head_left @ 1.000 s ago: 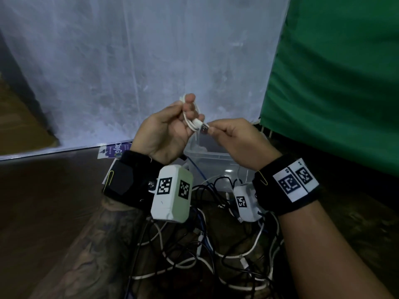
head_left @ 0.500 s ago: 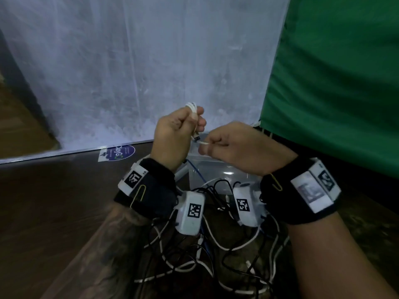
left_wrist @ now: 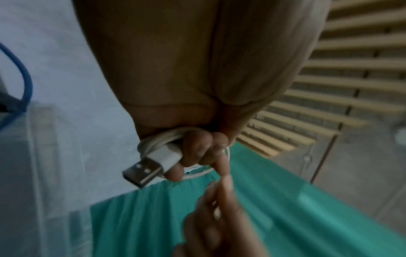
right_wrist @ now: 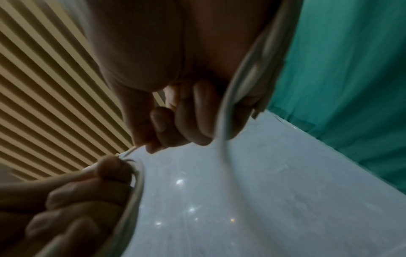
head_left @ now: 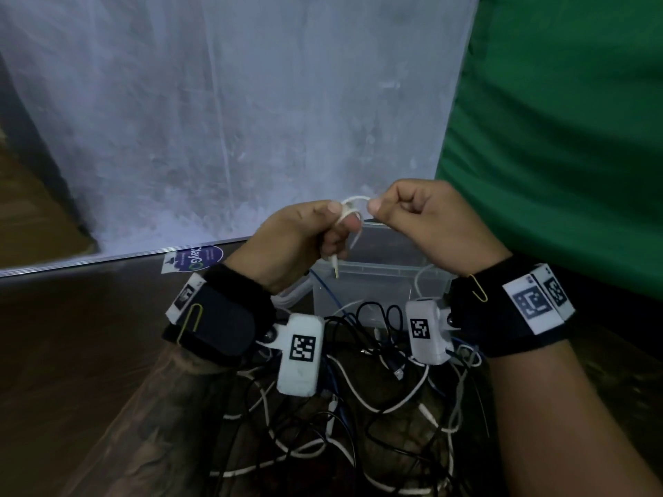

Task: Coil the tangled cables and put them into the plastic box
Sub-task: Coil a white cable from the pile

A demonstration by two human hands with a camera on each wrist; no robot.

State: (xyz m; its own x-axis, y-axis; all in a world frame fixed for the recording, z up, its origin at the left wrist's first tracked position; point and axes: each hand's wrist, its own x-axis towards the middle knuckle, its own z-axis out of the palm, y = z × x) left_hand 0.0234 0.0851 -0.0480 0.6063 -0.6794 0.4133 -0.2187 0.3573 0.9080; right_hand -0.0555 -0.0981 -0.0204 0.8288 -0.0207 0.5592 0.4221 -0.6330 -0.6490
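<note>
A small white USB cable (head_left: 353,209) is held in the air between both hands, above the clear plastic box (head_left: 380,278). My left hand (head_left: 305,238) grips the wound coil (left_wrist: 162,144), and its USB plug (left_wrist: 145,171) sticks out below the fingers. My right hand (head_left: 405,213) pinches a loop of the same cable (right_wrist: 131,151) just to the right of the coil. A white end hangs down from the left hand (head_left: 335,269). A tangle of black, white and blue cables (head_left: 358,407) lies on the floor under my wrists.
A white sheet (head_left: 233,120) hangs behind the box, a green cloth (head_left: 556,138) to its right. A round purple sticker (head_left: 195,260) lies on the dark wooden floor (head_left: 71,353) left of the box. A blue cable (head_left: 324,290) runs into the box.
Both hands have stayed together over the box. The right hand has let go of the plug end and now pinches a loop raised above the coil. The left hand has turned.
</note>
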